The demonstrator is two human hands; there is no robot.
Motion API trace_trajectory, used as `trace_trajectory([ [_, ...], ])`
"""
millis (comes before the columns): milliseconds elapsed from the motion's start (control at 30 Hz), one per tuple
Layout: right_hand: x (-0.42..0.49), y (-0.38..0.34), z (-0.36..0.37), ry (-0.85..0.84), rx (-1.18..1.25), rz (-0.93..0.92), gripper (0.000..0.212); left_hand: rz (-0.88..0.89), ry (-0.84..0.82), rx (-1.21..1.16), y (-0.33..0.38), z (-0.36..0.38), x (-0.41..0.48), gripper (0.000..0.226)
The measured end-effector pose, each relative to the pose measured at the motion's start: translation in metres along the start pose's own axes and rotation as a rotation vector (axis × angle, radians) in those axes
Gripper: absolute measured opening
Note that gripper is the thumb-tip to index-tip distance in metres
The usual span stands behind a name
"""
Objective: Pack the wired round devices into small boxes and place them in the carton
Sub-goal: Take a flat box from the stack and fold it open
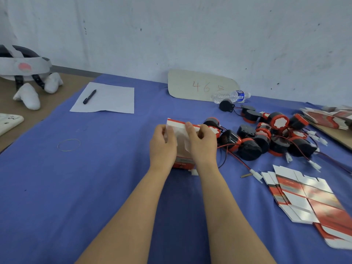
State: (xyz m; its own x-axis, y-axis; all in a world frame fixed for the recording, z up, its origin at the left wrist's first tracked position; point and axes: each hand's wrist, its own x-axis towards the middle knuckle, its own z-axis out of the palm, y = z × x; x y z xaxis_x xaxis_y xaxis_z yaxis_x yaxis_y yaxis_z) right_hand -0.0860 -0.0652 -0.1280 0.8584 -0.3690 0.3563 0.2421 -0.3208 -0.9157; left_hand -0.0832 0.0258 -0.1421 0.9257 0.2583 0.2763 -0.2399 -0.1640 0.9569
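While both hands hold the small box (183,162) in the middle of the table (95,187), its far flap stands up. The left hand (162,147) and right hand (202,145) have their fingers (189,128) curled round the box, pinching that white flap. I think the flap should be folded down slowly and tucked in straight. A white plug (194,172) sticks out at the near end and could get caught. The pile of round devices (266,138) lies just to the right, wires tangled. Flat boxes (304,197) lie near right. No carton shows.
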Motion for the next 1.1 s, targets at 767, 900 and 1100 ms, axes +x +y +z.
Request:
trace_trajectory([
  [767,0.004,-0.007,-0.016,0.070,-0.416,0.047,0.026,0.145,0.046,0.021,0.002,-0.009,0.000,0.045],
  [900,0.007,0.007,-0.026,-0.023,-0.637,0.253,0.037,0.118,-0.048,0.155,-0.007,-0.009,-0.001,0.041],
  [1100,0.009,0.012,-0.039,-0.008,-0.678,0.334,0.041,0.132,0.116,0.229,-0.005,-0.012,0.004,0.015],
])
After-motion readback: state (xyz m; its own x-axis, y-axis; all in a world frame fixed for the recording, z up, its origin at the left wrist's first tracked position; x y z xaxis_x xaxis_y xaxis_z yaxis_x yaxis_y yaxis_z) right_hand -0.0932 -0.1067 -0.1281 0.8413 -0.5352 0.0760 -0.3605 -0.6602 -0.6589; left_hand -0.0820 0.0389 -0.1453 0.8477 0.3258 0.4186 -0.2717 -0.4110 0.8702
